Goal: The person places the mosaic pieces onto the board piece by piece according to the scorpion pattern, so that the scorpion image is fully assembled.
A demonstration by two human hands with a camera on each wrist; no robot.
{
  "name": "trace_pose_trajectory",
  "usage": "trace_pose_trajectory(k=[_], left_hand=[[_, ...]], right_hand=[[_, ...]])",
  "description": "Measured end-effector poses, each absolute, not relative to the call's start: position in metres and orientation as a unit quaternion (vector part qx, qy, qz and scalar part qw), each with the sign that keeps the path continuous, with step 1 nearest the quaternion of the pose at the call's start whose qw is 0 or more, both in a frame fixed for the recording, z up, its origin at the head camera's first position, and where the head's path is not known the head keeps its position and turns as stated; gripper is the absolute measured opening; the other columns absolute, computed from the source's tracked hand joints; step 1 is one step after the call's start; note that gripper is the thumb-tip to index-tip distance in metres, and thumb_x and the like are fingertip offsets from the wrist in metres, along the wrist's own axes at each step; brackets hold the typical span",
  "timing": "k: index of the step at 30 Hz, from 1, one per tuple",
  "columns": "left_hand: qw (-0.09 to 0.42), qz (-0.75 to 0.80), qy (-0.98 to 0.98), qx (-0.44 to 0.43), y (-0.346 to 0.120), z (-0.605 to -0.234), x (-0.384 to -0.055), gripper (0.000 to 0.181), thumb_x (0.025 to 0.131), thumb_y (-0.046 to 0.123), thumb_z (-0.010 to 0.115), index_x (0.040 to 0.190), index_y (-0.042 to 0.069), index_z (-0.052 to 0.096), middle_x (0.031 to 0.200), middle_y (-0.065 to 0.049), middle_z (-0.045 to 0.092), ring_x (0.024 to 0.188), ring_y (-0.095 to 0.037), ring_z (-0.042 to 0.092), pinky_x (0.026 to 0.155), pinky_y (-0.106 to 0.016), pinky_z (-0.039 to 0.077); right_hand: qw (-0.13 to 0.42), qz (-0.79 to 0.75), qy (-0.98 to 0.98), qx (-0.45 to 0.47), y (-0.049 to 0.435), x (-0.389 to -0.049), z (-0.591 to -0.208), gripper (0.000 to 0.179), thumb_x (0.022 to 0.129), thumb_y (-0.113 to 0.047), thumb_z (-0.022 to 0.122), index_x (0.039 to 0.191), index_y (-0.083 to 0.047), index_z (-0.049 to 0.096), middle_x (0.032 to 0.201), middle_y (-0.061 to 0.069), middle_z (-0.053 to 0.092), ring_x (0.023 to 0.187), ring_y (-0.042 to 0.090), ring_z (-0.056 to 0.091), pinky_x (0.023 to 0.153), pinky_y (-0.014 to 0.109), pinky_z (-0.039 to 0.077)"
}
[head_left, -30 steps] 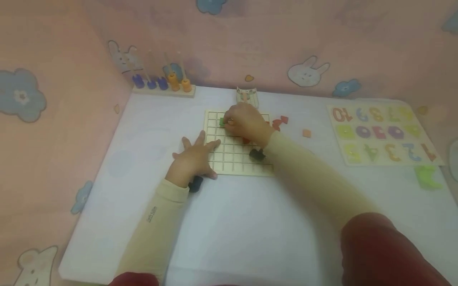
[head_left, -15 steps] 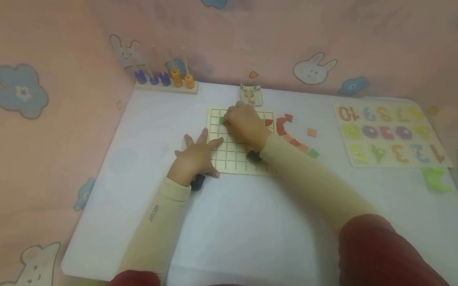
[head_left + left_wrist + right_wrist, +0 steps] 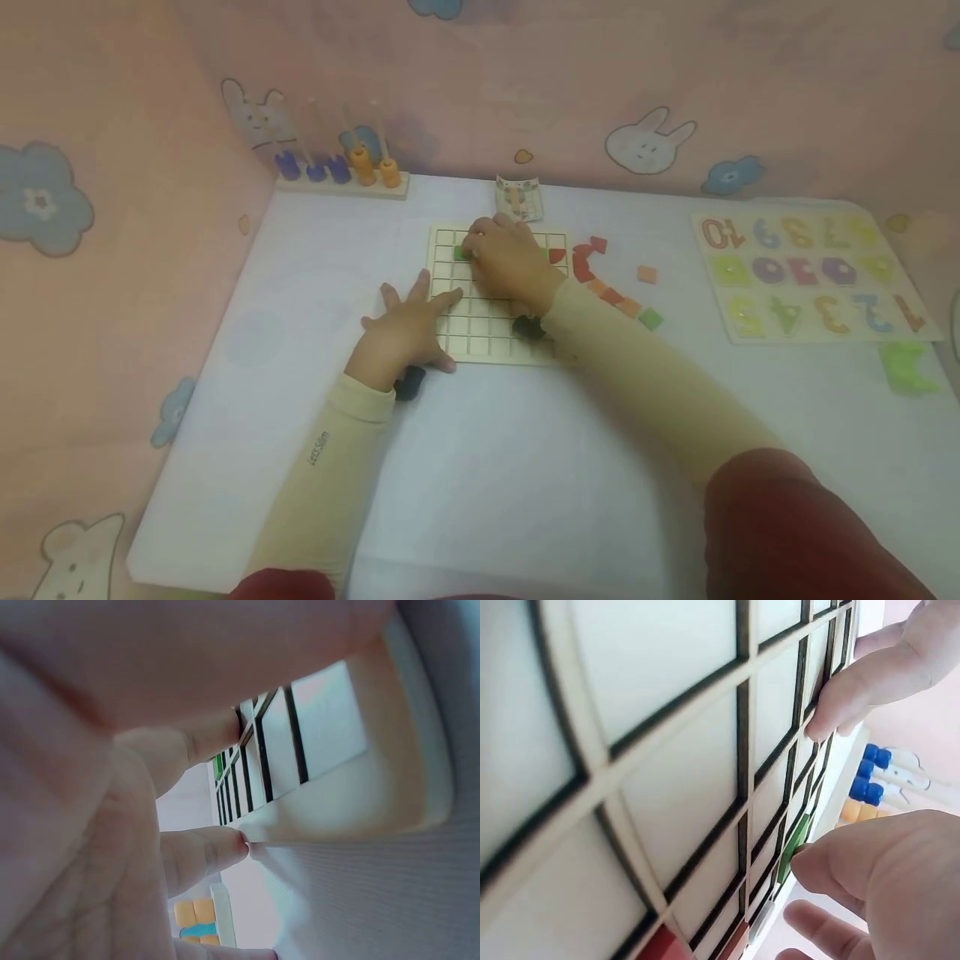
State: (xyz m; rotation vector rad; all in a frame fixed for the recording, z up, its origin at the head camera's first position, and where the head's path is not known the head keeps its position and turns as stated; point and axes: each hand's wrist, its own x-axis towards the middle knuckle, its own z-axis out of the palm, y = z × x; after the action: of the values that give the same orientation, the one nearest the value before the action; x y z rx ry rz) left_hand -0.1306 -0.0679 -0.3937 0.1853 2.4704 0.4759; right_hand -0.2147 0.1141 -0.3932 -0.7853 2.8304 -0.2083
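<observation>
A pale wooden grid board (image 3: 480, 348) lies on the white table. My left hand (image 3: 405, 329) rests with spread fingers at its left edge, the thumb by the near corner and the index fingertip over the squares. Reaching to the far left part of the grid, my right hand (image 3: 510, 258) has curled fingers at a green tile (image 3: 459, 252). In the right wrist view the thumb tip touches this green tile (image 3: 793, 847), which sits in a square. A red quarter-round tile (image 3: 557, 256) lies at the far right of the board. The right hand hides the squares beneath it.
Loose red, orange and green tiles (image 3: 581, 267) trail off right of the board. Behind it stands a small patterned card (image 3: 519, 200). A peg counter with blue and orange beads (image 3: 341, 190) stands back left. A number puzzle board (image 3: 813, 333) and a light green piece (image 3: 906, 368) lie right.
The head view has shifted slightly. My right hand has shifted a little toward me and left over the board, with its fingers still at the green tile. My left hand keeps its place.
</observation>
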Motion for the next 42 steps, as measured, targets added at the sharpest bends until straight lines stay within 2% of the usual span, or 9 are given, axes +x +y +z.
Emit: trace_pose_trajectory(k=[5, 11, 14, 19, 22, 27, 29, 34, 42], left_hand=[[0.306, 0.182, 0.932, 0.071, -0.069, -0.394, -0.131, 0.118, 0.072, 0.035, 0.099, 0.168, 0.041, 0.030, 0.177, -0.008, -0.012, 0.151, -0.062, -0.018, 0.103, -0.092, 0.010], [0.307, 0.186, 0.931, 0.065, -0.068, -0.395, -0.129, 0.119, 0.071, 0.033, 0.100, 0.168, 0.040, 0.031, 0.177, -0.008, -0.013, 0.150, -0.062, -0.019, 0.103, -0.092, 0.008], [0.312, 0.189, 0.929, 0.064, -0.066, -0.395, -0.127, 0.119, 0.071, 0.032, 0.100, 0.168, 0.040, 0.031, 0.177, -0.007, -0.013, 0.151, -0.061, -0.020, 0.104, -0.091, 0.007], [0.311, 0.187, 0.930, 0.065, -0.066, -0.393, -0.126, 0.119, 0.072, 0.032, 0.099, 0.168, 0.040, 0.030, 0.177, -0.007, -0.014, 0.151, -0.061, -0.020, 0.103, -0.092, 0.008], [0.311, 0.186, 0.930, 0.062, -0.066, -0.392, -0.126, 0.119, 0.072, 0.031, 0.099, 0.168, 0.040, 0.029, 0.177, -0.008, -0.014, 0.151, -0.061, -0.020, 0.103, -0.092, 0.009], [0.311, 0.188, 0.929, 0.064, -0.066, -0.386, -0.127, 0.118, 0.074, 0.030, 0.099, 0.168, 0.038, 0.029, 0.177, -0.009, -0.014, 0.150, -0.062, -0.019, 0.103, -0.092, 0.009], [0.311, 0.187, 0.930, 0.064, -0.066, -0.385, -0.127, 0.117, 0.074, 0.031, 0.098, 0.168, 0.038, 0.030, 0.177, -0.009, -0.013, 0.151, -0.062, -0.019, 0.104, -0.092, 0.009], [0.312, 0.186, 0.929, 0.064, -0.067, -0.385, -0.126, 0.116, 0.075, 0.031, 0.098, 0.168, 0.038, 0.030, 0.177, -0.009, -0.013, 0.151, -0.061, -0.019, 0.104, -0.092, 0.010], [0.312, 0.189, 0.929, 0.067, -0.067, -0.384, -0.127, 0.117, 0.075, 0.030, 0.098, 0.169, 0.038, 0.029, 0.177, -0.009, -0.013, 0.151, -0.061, -0.019, 0.104, -0.092, 0.009]], right_hand=[[0.082, -0.112, 0.958, -0.253, 0.126, -0.218, -0.393, 0.033, 0.103, -0.016, 0.055, 0.130, -0.013, 0.073, 0.144, 0.009, 0.061, 0.136, 0.034, 0.050, 0.117, 0.056, 0.037], [0.105, -0.199, 0.961, -0.162, 0.182, -0.212, -0.382, 0.036, 0.106, -0.027, 0.056, 0.135, -0.011, 0.069, 0.146, 0.010, 0.062, 0.139, 0.035, 0.047, 0.119, 0.053, 0.034], [0.135, -0.232, 0.961, -0.066, 0.225, -0.197, -0.373, 0.044, 0.108, -0.035, 0.052, 0.144, -0.013, 0.064, 0.147, 0.011, 0.060, 0.133, 0.035, 0.051, 0.118, 0.055, 0.036], [0.126, -0.226, 0.966, 0.019, 0.288, -0.165, -0.362, 0.047, 0.109, -0.042, 0.051, 0.145, -0.012, 0.063, 0.141, 0.017, 0.061, 0.121, 0.038, 0.056, 0.105, 0.061, 0.045], [0.128, -0.217, 0.967, 0.018, 0.314, -0.143, -0.363, 0.046, 0.108, -0.043, 0.055, 0.139, -0.010, 0.067, 0.138, 0.020, 0.062, 0.121, 0.041, 0.056, 0.101, 0.063, 0.047], [0.167, -0.223, 0.960, 0.036, 0.336, -0.110, -0.374, 0.046, 0.106, -0.049, 0.059, 0.131, -0.012, 0.072, 0.138, 0.019, 0.064, 0.129, 0.044, 0.054, 0.107, 0.068, 0.041], [0.154, -0.221, 0.963, 0.016, 0.339, -0.101, -0.380, 0.039, 0.105, -0.043, 0.064, 0.126, -0.012, 0.074, 0.133, 0.016, 0.068, 0.128, 0.042, 0.055, 0.108, 0.067, 0.041], [0.087, -0.196, 0.975, -0.055, 0.341, -0.087, -0.391, 0.023, 0.100, -0.024, 0.075, 0.114, -0.006, 0.077, 0.114, 0.015, 0.074, 0.113, 0.039, 0.060, 0.102, 0.061, 0.046], [0.066, -0.181, 0.980, -0.058, 0.336, -0.080, -0.393, 0.019, 0.100, -0.017, 0.074, 0.109, -0.001, 0.078, 0.109, 0.020, 0.074, 0.109, 0.041, 0.060, 0.098, 0.061, 0.049]])
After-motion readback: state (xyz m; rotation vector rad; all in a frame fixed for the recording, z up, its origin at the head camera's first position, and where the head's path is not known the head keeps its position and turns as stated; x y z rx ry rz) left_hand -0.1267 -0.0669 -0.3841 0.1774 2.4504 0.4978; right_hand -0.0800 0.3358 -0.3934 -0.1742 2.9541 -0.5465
